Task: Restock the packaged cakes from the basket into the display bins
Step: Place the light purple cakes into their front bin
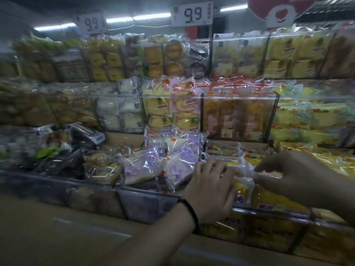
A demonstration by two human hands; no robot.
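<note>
Wristband, black [189,210], nearest. Purple-print packets [153,162] heaped just beside left hand [211,181], whose grip curls over a yellow packaged cake [243,186] in the front display bin [272,213]; right hand [288,175] grip pinches its wrapper.

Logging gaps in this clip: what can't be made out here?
Head view:
Basket: out of frame.
Yellow pack: largely covered by the left hand and right hand; their grip is lost in blur.
Left bins: motion blur, contents unreadable.
Right forearm: cut by the right edge.
Price sign: small print too small.
</note>
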